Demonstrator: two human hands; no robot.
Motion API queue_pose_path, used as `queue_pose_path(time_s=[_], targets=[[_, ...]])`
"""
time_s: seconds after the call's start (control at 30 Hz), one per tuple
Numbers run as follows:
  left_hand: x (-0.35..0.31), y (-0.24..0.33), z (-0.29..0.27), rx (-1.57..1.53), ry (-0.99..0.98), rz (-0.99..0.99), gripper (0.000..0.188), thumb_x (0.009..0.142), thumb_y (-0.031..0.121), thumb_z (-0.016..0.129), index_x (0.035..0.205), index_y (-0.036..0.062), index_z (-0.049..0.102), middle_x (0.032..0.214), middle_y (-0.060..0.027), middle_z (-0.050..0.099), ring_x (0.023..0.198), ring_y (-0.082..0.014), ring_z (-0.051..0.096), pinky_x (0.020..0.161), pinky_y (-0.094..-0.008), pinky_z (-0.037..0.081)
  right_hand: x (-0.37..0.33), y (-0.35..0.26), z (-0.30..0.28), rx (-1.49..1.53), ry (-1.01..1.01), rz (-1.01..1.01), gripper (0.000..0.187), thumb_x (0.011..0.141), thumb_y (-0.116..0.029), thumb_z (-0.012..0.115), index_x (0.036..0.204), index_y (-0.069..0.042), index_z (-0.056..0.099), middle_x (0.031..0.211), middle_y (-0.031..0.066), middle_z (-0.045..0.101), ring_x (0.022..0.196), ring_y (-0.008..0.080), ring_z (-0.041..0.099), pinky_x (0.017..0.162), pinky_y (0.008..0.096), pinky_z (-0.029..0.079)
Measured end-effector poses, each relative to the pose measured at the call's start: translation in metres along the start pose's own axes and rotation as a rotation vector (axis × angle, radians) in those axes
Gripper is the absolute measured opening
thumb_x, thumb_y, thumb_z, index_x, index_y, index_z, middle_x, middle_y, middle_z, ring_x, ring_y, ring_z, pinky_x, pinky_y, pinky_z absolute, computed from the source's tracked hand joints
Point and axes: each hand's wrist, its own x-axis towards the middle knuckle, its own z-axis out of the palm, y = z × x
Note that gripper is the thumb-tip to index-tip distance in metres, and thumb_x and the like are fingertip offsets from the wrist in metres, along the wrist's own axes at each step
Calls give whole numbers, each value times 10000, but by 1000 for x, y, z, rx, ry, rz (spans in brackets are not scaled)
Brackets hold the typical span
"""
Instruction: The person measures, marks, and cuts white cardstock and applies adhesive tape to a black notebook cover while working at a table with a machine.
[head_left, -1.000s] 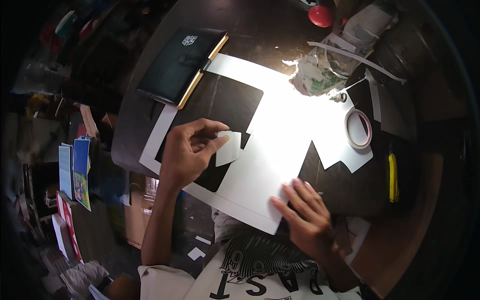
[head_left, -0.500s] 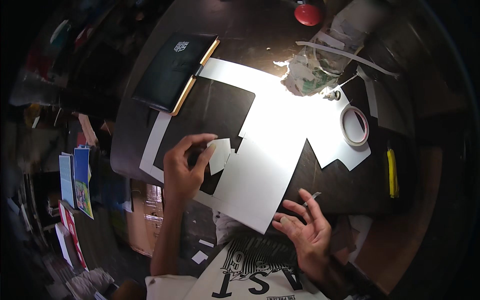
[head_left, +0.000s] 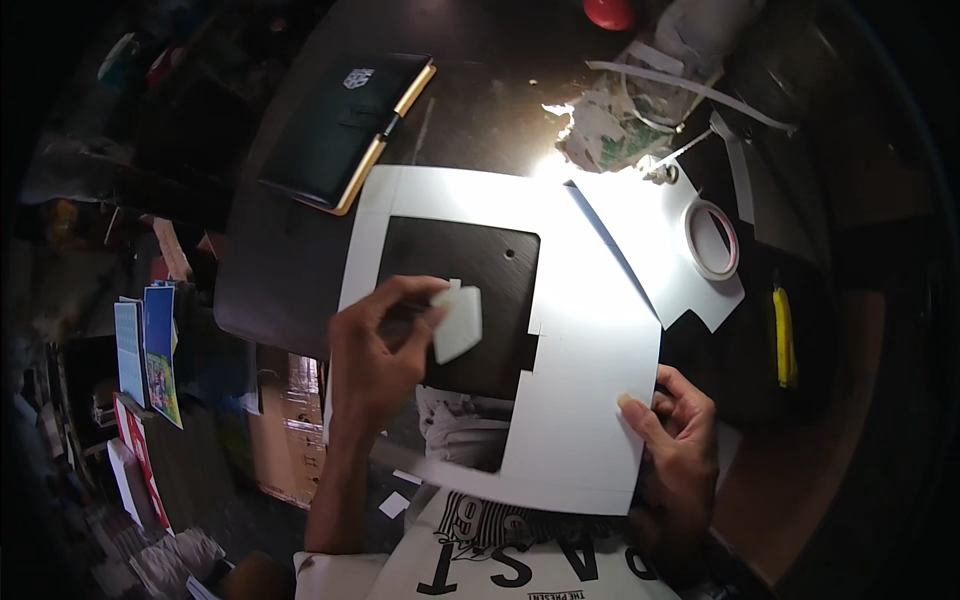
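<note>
A small white piece of card (head_left: 459,328) is pinched between the thumb and fingers of my left hand (head_left: 378,345). It hovers over the opening of a large white card sheet (head_left: 585,410) with a wide rectangular cut-out and a small notch on its inner edge. My right hand (head_left: 682,430) grips that sheet at its right edge, thumb on top and fingers beneath. The near part of the sheet reaches past the table edge, over my lap. Through the cut-out the dark table (head_left: 465,250) shows.
A black notebook (head_left: 340,130) lies at the far left. On the right, a roll of tape (head_left: 700,262) rests on another white card (head_left: 718,300), near a yellow cutter (head_left: 784,340). A plastic bag (head_left: 625,125) and a red round object (head_left: 609,12) are farther back.
My right hand has closed on the large sheet, which has moved right and toward me, out from by the notebook. My left hand has shifted slightly right with the small piece.
</note>
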Motion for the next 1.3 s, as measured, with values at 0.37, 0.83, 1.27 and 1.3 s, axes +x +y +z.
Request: queue_pose_path(time_s=[0.37,0.83,1.27,1.3], targets=[[-10,25,33,167,-132,128,261,886,18,738,1143,66,735,941,-104,744,903,-174,742,743,-273,583,16,-10,-14,-52,-57,59,317,950,-24,676,1227,94,575,929,153,716,710,149,712,447,245,573],[-29,-29,-24,543,563,198,469,862,160,792,1246,35,554,1168,-118,617,1104,-267,600,916,-396,482,-4,-15,-20,-68,-81,196,315,923,8,686,1213,93,599,943,173,732,681,131,703,436,224,537],[-30,0,24,257,-106,409,346,776,56,823,1098,132,722,1062,-50,672,1007,-223,607,886,-373,470,16,-5,-17,-103,-81,74,306,935,-28,699,1202,85,601,942,149,731,661,104,676,425,223,526],[-25,1,28,284,-179,386,369,736,55,851,1077,123,729,1083,-60,665,1019,-238,598,903,-398,470,16,-4,-18,-100,-76,72,306,935,-28,699,1202,85,601,942,149,731,661,104,676,425,223,526]])
